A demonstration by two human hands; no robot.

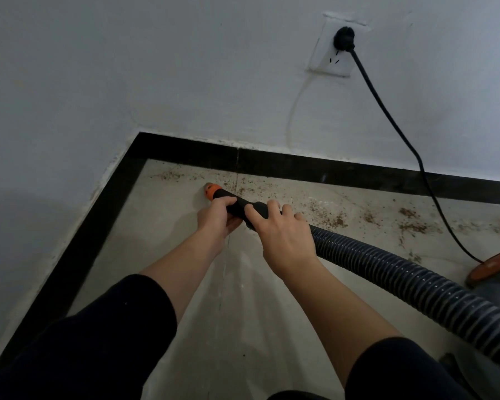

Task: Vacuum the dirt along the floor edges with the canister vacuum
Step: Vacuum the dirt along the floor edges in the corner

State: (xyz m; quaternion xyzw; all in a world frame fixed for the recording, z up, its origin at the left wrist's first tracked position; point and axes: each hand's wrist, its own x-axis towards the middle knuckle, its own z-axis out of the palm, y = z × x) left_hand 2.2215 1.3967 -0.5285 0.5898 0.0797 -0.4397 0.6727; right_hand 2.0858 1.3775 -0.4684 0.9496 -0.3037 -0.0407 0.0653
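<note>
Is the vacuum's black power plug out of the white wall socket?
No, the black power plug sits pushed into the upper holes of the white wall socket.

Orange, black and pale grey.
I see an orange nozzle tip (210,190) on a black tube (239,207), a ribbed dark-grey hose (387,264), brown speckled dirt (412,226) on pale marbled floor (243,298), black skirting (300,166), white wall (127,67).
</note>
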